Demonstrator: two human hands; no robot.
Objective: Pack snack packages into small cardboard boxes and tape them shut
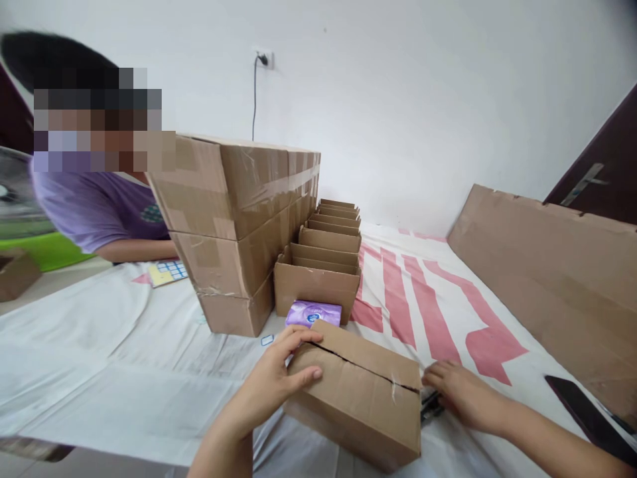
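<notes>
A closed cardboard box [353,398] lies in front of me on the cloth-covered table. Its two top flaps meet along a seam that shows a dark gap, with a shiny bit of clear tape near the right end. My left hand [279,368] grips the left end of the box, thumb on top and fingers over the far edge. Beside the right end is my right hand [455,388], its fingers curled at a dark, partly hidden object [430,405] whose kind I cannot make out. A purple tissue pack [313,312] lies just behind the box.
Taped cardboard boxes [259,192] form a tall stack at left centre. Open boxes [316,285] stand in a row beside it. A large cardboard panel [547,285] and a black phone-like slab [582,411] are on the right. Another person [94,206] leans on the table, left.
</notes>
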